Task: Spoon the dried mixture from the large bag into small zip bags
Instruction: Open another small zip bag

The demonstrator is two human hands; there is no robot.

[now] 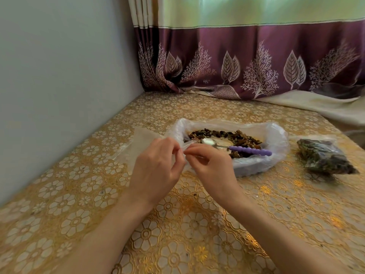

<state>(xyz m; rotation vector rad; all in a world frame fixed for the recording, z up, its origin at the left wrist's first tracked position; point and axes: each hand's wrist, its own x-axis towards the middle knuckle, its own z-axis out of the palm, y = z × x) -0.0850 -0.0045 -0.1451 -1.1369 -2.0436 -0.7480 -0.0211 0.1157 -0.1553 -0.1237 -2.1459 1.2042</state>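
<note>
The large clear bag [276, 139] lies open on the table with the dried brown mixture [241, 138] spread inside it. A spoon [248, 150] with a purple beaded handle rests in the bag, bowl to the left. In front of the bag's left end, my left hand [156, 165] and my right hand [209, 165] both pinch the top edge of an empty small zip bag [187, 145]. The rest of that bag is mostly hidden behind my fingers.
A filled small zip bag [324, 157] lies to the right of the large bag. More clear plastic [136, 143] lies left of my hands. The gold patterned tablecloth [79, 184] meets a wall on the left and a purple curtain [256, 62] at the back.
</note>
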